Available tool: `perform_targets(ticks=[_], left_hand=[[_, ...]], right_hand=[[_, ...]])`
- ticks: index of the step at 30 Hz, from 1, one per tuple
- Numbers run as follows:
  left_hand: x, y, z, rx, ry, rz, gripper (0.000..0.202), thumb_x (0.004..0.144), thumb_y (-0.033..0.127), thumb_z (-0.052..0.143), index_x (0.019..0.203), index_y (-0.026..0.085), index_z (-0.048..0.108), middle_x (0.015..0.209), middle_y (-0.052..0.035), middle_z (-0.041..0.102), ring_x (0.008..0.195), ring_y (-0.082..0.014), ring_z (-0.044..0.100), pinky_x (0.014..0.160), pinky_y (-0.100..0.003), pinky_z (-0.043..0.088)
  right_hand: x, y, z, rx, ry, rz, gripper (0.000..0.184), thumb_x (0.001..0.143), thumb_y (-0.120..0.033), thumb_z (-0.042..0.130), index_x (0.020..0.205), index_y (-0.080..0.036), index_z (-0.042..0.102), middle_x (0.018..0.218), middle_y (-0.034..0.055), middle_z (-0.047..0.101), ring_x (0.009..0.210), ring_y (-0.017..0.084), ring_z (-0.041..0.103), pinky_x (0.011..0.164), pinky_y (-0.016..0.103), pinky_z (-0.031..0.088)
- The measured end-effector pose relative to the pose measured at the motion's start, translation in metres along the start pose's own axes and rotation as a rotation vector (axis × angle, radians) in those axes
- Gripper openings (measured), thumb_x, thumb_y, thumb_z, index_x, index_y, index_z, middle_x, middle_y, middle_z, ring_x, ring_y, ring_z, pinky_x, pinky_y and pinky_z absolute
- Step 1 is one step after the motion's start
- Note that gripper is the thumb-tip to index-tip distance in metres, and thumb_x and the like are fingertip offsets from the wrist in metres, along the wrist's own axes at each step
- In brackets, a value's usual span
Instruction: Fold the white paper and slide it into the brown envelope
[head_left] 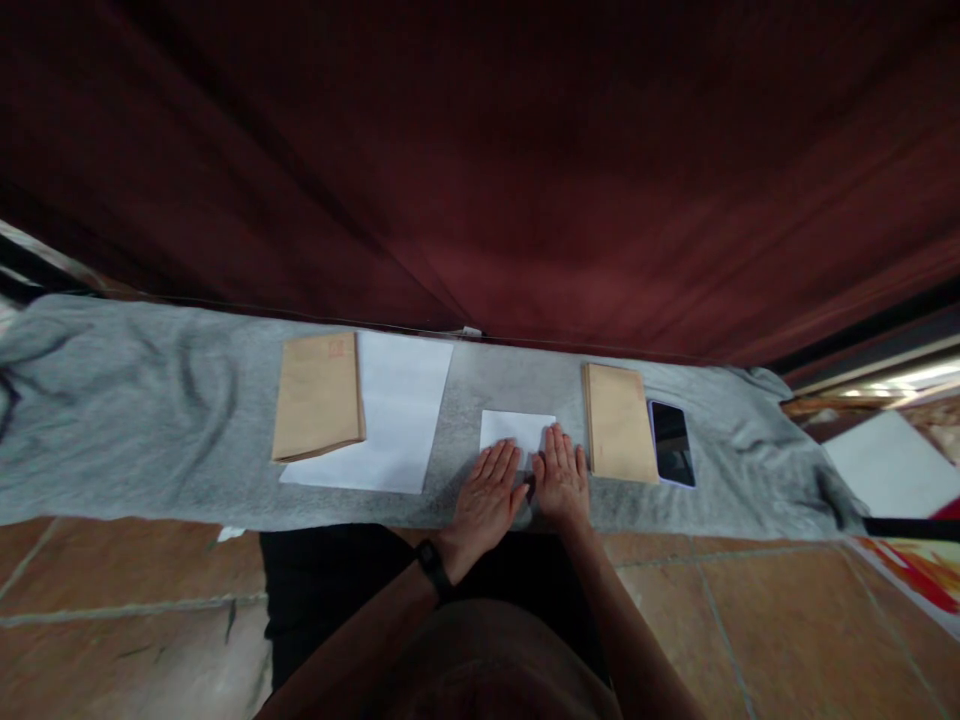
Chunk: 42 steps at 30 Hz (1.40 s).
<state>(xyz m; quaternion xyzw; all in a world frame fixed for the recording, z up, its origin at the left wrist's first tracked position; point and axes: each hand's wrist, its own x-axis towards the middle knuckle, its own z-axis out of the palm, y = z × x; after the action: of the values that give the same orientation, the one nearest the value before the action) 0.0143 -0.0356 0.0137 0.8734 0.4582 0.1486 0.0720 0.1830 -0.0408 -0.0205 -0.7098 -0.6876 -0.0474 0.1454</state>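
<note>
A small folded white paper (514, 429) lies on a grey cloth (135, 420). My left hand (487, 500) lies flat and open on the paper's near left part, fingers stretched out. My right hand (561, 478) lies flat and open on its near right edge. A black band is on my left wrist. To the right of my hands is a stack of brown envelopes (619, 422). To the left lies another stack of brown envelopes (318, 396) partly on a pile of white sheets (397, 410).
A dark phone (671, 443) lies right of the right envelope stack. A dark red curtain (480, 160) hangs behind the cloth. Brown floor tiles (112, 600) lie near me. White paper (892, 465) and a colourful print (922, 570) sit at the far right.
</note>
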Motion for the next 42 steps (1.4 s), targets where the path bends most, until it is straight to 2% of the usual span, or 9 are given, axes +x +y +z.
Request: perform_targets(ticks=[5,10,18,26,28,31,33,37,42], left_hand=[[0.028,0.007,0.014,-0.010,-0.035,0.023,0.053,0.106,0.035,0.030,0.151,0.008,0.041,0.161,-0.0133,0.037,0.153,-0.0225,0.027,0.126,-0.044,0.023],[0.039,0.003,0.022,0.010,-0.013,-0.004,0.058,0.105,0.037,0.030,0.155,0.007,0.033,0.163,-0.0151,0.034,0.154,-0.0237,0.022,0.127,-0.047,0.019],[0.039,-0.013,0.024,0.051,-0.007,-0.145,0.062,0.102,0.033,0.034,0.156,0.004,0.029,0.164,-0.0177,0.029,0.155,-0.0264,0.020,0.126,-0.048,0.020],[0.037,-0.016,0.022,0.076,0.010,-0.150,0.062,0.102,0.034,0.036,0.155,0.004,0.030,0.163,-0.0198,0.030,0.154,-0.0289,0.022,0.125,-0.050,0.023],[0.037,-0.017,0.022,0.079,0.002,-0.144,0.062,0.101,0.033,0.037,0.156,0.004,0.030,0.163,-0.0197,0.031,0.154,-0.0298,0.021,0.124,-0.052,0.023],[0.036,-0.019,0.023,0.096,-0.030,-0.123,0.063,0.099,0.027,0.040,0.157,0.005,0.028,0.165,-0.0193,0.028,0.155,-0.0316,0.018,0.125,-0.051,0.021],[0.036,-0.020,0.023,0.113,-0.051,-0.113,0.065,0.097,0.022,0.041,0.159,0.007,0.025,0.166,-0.0182,0.024,0.155,-0.0316,0.015,0.126,-0.051,0.020],[0.037,-0.020,0.022,0.139,-0.086,-0.127,0.067,0.097,0.019,0.040,0.160,0.010,0.022,0.167,-0.0159,0.022,0.156,-0.0306,0.014,0.126,-0.051,0.018],[0.038,-0.018,0.022,0.142,-0.096,-0.146,0.063,0.098,0.019,0.037,0.158,0.006,0.026,0.165,-0.0177,0.026,0.155,-0.0309,0.016,0.126,-0.051,0.018]], right_hand=[[-0.001,0.001,0.000,0.015,-0.007,-0.004,0.059,0.107,-0.034,0.026,0.162,-0.014,0.020,0.162,0.0152,0.033,0.150,0.028,0.033,0.122,0.051,0.021],[-0.001,0.000,-0.001,0.001,-0.003,-0.001,0.059,0.106,-0.030,0.028,0.162,-0.014,0.018,0.162,0.0146,0.033,0.150,0.027,0.033,0.122,0.050,0.021],[-0.001,0.000,0.002,-0.005,0.036,-0.005,0.058,0.107,-0.032,0.031,0.161,-0.012,0.024,0.160,0.0166,0.038,0.146,0.028,0.039,0.122,0.050,0.023],[0.013,-0.010,-0.008,0.051,-0.038,0.109,0.053,0.107,-0.031,0.029,0.155,-0.010,0.039,0.157,0.0152,0.044,0.148,0.029,0.036,0.122,0.053,0.021],[0.020,-0.018,-0.010,0.100,-0.055,0.074,0.054,0.107,-0.031,0.028,0.154,-0.009,0.040,0.158,0.0154,0.043,0.150,0.028,0.034,0.122,0.051,0.022],[0.029,-0.033,-0.011,0.191,-0.107,-0.074,0.052,0.107,-0.029,0.025,0.153,-0.010,0.042,0.159,0.0130,0.041,0.151,0.023,0.032,0.123,0.045,0.025],[0.031,-0.041,-0.009,0.220,-0.139,-0.120,0.052,0.108,-0.029,0.024,0.152,-0.011,0.043,0.159,0.0119,0.042,0.150,0.022,0.033,0.124,0.044,0.024],[0.031,-0.045,-0.006,0.201,-0.142,-0.072,0.051,0.108,-0.029,0.026,0.153,-0.013,0.043,0.160,0.0117,0.040,0.151,0.023,0.032,0.124,0.046,0.022],[0.027,-0.038,-0.004,0.152,-0.104,-0.038,0.050,0.108,-0.028,0.027,0.153,-0.012,0.043,0.159,0.0134,0.040,0.151,0.024,0.031,0.123,0.047,0.023]])
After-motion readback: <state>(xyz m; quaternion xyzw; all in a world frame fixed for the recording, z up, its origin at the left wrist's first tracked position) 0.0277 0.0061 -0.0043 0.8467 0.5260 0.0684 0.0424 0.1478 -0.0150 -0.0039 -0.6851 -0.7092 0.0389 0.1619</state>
